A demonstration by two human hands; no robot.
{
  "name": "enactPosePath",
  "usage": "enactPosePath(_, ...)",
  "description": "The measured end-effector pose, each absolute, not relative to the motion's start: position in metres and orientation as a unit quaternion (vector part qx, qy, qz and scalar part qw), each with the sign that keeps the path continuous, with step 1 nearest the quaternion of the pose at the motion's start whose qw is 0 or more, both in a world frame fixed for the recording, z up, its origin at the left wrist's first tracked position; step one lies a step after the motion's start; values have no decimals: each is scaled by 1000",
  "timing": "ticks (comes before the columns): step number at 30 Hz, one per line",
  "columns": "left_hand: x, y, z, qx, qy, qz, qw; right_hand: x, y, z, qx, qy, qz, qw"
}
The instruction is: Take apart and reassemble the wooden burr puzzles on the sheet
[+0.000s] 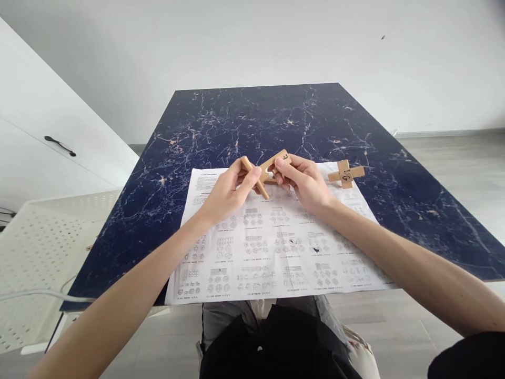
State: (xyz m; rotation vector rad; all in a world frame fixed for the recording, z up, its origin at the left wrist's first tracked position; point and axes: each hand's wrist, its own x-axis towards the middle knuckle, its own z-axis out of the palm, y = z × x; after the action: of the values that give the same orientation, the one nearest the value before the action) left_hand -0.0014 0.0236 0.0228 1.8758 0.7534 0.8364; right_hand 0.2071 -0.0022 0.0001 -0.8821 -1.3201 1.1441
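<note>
Above the instruction sheet point(272, 247), the left hand point(226, 192) pinches a wooden stick point(255, 178) while the right hand point(305, 181) curls closed on a notched wooden piece point(276, 162) (the two pieces crossing, touching)

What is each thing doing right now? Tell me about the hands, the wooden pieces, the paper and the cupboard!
Left hand: closed on a wooden stick, lifted above the paper.
Right hand: closed on a notched wooden block, lifted, meeting the stick.
Wooden cross: put together, resting untouched on the table.
Paper sheet: unfolded, lying flat, printed side up.
Cupboard door: shut.
</note>
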Motion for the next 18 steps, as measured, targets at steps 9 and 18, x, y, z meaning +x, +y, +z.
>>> enactPosePath(9, 7, 20, 12, 741, 294, 379, 470, 201, -1, 0, -376, -529, 511, 564)
enactPosePath(18, 7, 20, 9, 748, 316, 384, 439, 195, -3, 0, -372, -538, 503, 565)
